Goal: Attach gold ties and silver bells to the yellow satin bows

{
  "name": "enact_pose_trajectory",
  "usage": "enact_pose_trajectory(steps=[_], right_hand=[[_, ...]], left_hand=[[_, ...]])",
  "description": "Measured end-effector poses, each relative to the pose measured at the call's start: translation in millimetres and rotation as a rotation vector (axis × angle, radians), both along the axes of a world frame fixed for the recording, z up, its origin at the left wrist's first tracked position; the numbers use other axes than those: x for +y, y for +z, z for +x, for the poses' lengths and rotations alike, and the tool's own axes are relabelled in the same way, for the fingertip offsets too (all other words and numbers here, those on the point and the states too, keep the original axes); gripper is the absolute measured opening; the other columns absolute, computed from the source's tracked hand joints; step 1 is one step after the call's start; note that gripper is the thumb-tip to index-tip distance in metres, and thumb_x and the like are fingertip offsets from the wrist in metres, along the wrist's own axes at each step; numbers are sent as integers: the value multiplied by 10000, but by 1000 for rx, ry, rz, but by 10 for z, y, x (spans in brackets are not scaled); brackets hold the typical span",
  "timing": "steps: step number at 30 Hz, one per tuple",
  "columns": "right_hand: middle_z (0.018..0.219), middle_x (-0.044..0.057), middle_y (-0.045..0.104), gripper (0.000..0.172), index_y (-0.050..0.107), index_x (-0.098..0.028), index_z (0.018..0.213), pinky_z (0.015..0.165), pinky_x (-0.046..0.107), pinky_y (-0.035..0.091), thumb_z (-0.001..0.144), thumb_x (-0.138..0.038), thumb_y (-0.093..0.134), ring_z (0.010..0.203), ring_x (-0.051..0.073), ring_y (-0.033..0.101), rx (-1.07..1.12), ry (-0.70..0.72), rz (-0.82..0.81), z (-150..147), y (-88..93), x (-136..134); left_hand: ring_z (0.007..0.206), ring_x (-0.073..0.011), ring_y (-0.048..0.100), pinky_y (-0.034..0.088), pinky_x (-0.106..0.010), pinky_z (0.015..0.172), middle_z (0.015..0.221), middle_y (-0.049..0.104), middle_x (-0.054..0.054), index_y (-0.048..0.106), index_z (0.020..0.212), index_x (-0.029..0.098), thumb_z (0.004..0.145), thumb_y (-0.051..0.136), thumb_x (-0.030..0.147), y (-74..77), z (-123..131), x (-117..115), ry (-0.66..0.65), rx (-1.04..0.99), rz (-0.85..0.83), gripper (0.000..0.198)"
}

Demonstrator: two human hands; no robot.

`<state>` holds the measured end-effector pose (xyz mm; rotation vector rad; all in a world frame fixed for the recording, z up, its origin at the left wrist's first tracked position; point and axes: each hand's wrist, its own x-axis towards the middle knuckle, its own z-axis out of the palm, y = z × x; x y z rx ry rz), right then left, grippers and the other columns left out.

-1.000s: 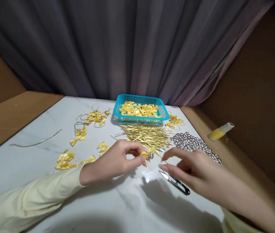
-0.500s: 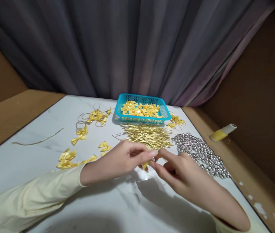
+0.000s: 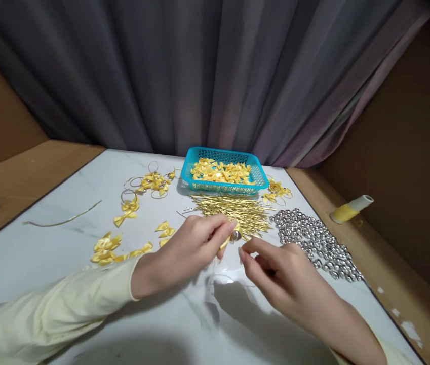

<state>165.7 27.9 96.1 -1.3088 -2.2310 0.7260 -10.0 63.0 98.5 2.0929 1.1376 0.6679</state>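
Note:
My left hand [image 3: 209, 238] pinches a yellow ribbon bow [image 3: 224, 244] between thumb and fingers. A round, shiny silver bead [image 3: 236, 235] shows against the bow at the fingertips. Just to the right, apart from the bow, is my right hand [image 3: 266, 258], its thumb and forefinger closed together. Whatever sits in that pinch is too small to make out. A faint thin loop of cord [image 3: 224, 276] shows below the hands. Beyond them lies a pile of gold twist ties [image 3: 233, 210], and silver beads [image 3: 309, 235] spread to the right.
A blue basket [image 3: 188, 175] of yellow bows stands at the back. Bows with gold loops [image 3: 153, 183] lie left of it, others [image 3: 276, 190] right. Loose bows [image 3: 106, 248] rest near my left sleeve. A single gold tie [image 3: 63, 222] lies far left; a taped tube [image 3: 351, 209] sits right.
My right hand has drawn slightly away from my left, opening a gap between them. The bow and silver bead have risen a little in my left hand and show more.

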Motion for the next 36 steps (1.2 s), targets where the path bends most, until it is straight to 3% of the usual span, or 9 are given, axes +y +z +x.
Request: enact_pose_trajectory(steps=[7, 12, 21, 26, 31, 36], right_hand=[[393, -105, 285, 211, 514, -185, 807, 368, 181, 140, 885, -360, 425, 341, 44, 253, 45, 17, -155, 2, 77, 70], [397, -110, 280, 152, 509, -180, 835, 363, 173, 140, 882, -305, 437, 341, 39, 241, 63, 20, -161, -2, 90, 50], [434, -93, 285, 244, 601, -160, 974, 331, 147, 161, 880, -328, 451, 365, 41, 221, 249, 62, -382, 25, 135, 116], [448, -85, 295, 246, 632, -153, 928, 348, 141, 217, 863, -338, 485, 370, 37, 263, 336, 48, -508, 26, 146, 134], [457, -93, 262, 216, 614, -146, 856, 341, 130, 195, 818, -351, 559, 368, 25, 244, 418, 38, -625, 68, 121, 178], [474, -87, 269, 255, 622, -138, 896, 338, 128, 201, 847, -364, 517, 377, 27, 247, 404, 80, -579, 69, 123, 168]], left_hand=[[469, -35, 438, 325, -165, 503, 512, 457, 81, 441, 601, 164, 914, 373, 298, 32, -15, -22, -30, 21, 19, 347], [475, -44, 430, 324, -178, 507, 509, 446, 75, 443, 591, 162, 914, 370, 272, 72, -7, -34, -50, 59, 42, 348], [465, -38, 431, 337, -166, 521, 509, 446, 79, 434, 584, 164, 908, 389, 234, 93, -3, -38, -78, -15, 92, 334], [449, -34, 448, 361, -153, 530, 496, 460, 81, 447, 611, 166, 911, 388, 256, 79, -10, -40, -81, -74, 28, 319], [436, -39, 446, 372, -149, 499, 487, 456, 77, 476, 648, 166, 915, 364, 300, 93, -23, -33, -109, -139, -135, 320], [488, -55, 473, 388, -162, 532, 508, 479, 57, 474, 625, 161, 923, 337, 328, 130, -27, -16, -157, -123, -159, 368]])
